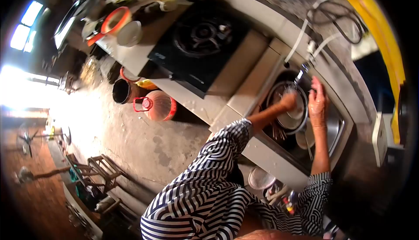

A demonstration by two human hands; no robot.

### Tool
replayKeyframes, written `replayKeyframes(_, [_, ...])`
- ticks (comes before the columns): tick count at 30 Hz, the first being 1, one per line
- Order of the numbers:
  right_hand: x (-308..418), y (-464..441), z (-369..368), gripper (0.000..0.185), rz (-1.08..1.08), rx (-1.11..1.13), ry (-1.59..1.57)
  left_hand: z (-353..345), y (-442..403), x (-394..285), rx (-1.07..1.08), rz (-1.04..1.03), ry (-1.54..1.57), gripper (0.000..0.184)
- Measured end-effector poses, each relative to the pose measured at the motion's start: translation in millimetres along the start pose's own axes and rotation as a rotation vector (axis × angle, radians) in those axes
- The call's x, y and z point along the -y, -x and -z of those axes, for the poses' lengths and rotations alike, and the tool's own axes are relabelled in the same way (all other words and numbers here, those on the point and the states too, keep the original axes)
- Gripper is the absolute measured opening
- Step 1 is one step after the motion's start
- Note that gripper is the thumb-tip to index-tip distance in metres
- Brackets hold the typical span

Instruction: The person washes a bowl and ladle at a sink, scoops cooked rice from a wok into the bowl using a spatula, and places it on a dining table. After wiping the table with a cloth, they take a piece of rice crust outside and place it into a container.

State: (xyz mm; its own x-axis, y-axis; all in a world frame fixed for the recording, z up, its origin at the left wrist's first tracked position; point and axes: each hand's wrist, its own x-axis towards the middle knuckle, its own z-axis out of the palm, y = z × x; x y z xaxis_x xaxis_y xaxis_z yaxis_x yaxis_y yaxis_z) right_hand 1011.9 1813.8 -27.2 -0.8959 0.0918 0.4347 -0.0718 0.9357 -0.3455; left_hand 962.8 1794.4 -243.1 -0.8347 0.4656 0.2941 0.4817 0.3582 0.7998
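Note:
My left hand (288, 101) reaches into a round metal pot (304, 120) in the sink, under the tap (301, 72). Its fingers are blurred amid water, so their grip and anything in them cannot be made out. Wet and stretched out, my right hand (317, 100) is beside the pot's rim, near the tap, with nothing visible in it. A pale round dish (304, 139) lies lower in the metal sink (337, 136), partly hidden by my right arm. Thin sticks, perhaps chopsticks (278, 132), show at the pot's near left side.
A black gas stove (198, 44) is left of the sink on the tiled counter. A white bowl (129, 34) and an orange-rimmed basin (116, 20) stand beyond it. A large red-capped bottle (160, 105) and a black bucket (122, 91) are on the floor. A white basket (261, 178) is below the counter.

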Motion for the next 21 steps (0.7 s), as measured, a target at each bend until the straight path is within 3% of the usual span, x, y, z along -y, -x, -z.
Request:
replayKeyframes(1, [22.7, -21.9, 12.6, 0.041, 0.204, -0.054, 0.109, 30.9, 10.6, -27.0, 0.292, -0.08, 0.024, 0.032])
replayKeyframes(2, [19.9, -31.7, 10.3, 0.041, 0.298, 0.058, 0.205, 42.7, 19.1, -33.8, 0.464, -0.347, -0.008, 0.031])
replayKeyframes(3, [7.2, -40.2, 10.4, 0.04, 0.392, 0.165, 0.307, 52.7, 33.5, -52.8, 0.537, -0.194, -0.055, 0.029])
replayKeyframes(4, [-7.1, -43.1, 9.1, 0.035, 0.412, 0.25, 0.314, 39.2, 49.1, -52.5, 0.509, -0.28, -0.094, 0.03])
replayKeyframes(6, [-11.2, -61.2, 8.2, 0.031, 0.471, 0.314, 0.318, 93.8, 57.5, -65.1, 0.512, -0.364, 0.152, 0.023])
replayKeyframes(8, [0.4, -73.9, 22.1, 0.023, 0.551, 0.518, 0.485, 142.7, 70.0, -66.1, 0.493, -0.367, 0.206, 0.019])
replayKeyframes(11, [-0.3, -78.5, 25.2, 0.022, 0.621, 0.596, 0.584, 212.4, 99.2, -49.9, 0.422, -0.303, 0.24, 0.021])
replayKeyframes(13, [-15.1, -94.2, 13.1, 0.021, 0.516, 0.702, 0.635, 265.1, 127.5, -28.9, 0.165, -0.135, 0.271, 0.015])
replayKeyframes(14, [-31.2, -94.5, 5.9, 0.022, 0.586, 0.665, 0.664, 278.0, 146.1, -0.8, 0.138, -0.068, 0.286, 0.017])
replayKeyframes(16, [-69.3, -96.2, -5.0, 0.025, 0.785, 0.536, 0.679, 316.7, 194.4, 35.2, 0.02, 0.295, 0.323, 0.02])
replayKeyframes(19, [-96.6, -98.0, -17.2, 0.029, 1.038, 0.385, 0.766, 371.0, 299.2, 94.4, -0.356, 0.712, 0.588, 0.02])
replayKeyframes(20, [-97.4, -91.2, -15.3, 0.031, 0.929, 0.47, 0.761, 389.6, 333.2, 94.8, -0.517, 0.868, 0.721, 0.019])
replayKeyframes(21, [-92.6, -97.4, -19.2, 0.032, 0.962, 0.444, 0.751, 399.8, 369.2, 96.1, -0.656, 1.0, 0.666, 0.017])
